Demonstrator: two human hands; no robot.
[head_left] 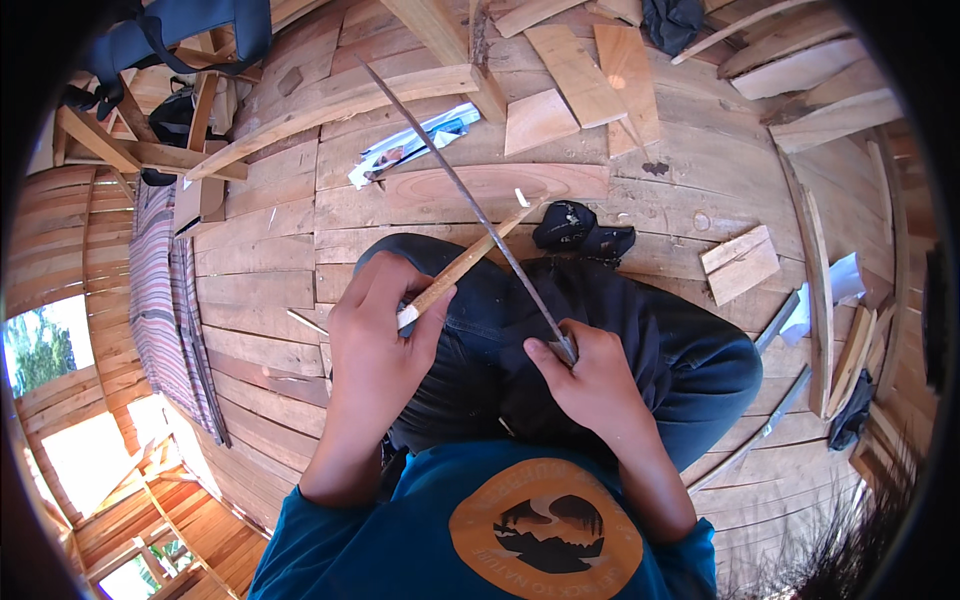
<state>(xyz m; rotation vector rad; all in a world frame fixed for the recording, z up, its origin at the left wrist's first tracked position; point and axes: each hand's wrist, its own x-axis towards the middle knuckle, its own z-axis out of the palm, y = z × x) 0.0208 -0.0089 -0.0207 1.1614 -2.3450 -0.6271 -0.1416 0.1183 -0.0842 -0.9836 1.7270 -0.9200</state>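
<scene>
My left hand [372,325] is closed round the near end of a slim, pale wooden stick [458,268], which narrows toward its far end. In my right hand [588,378] is the handle of a machete [440,160], mostly hidden by the fingers. Its long, thin, dark blade slants up to the left, seen nearly edge-on. The blade crosses the stick near its tapered end; whether they touch, I cannot tell. Both are held above my crossed legs [690,360] in dark trousers. A small pale shaving [521,198] shows by the stick's tip.
Beyond my legs, a flat board [430,187] and a crumpled shiny packet [415,145] lie on the plank floor [265,340]. Black cloth shoes or bundles [580,232] rest close to my feet. Loose boards [575,75] lie farther off; a wooden beam [330,120] runs at upper left.
</scene>
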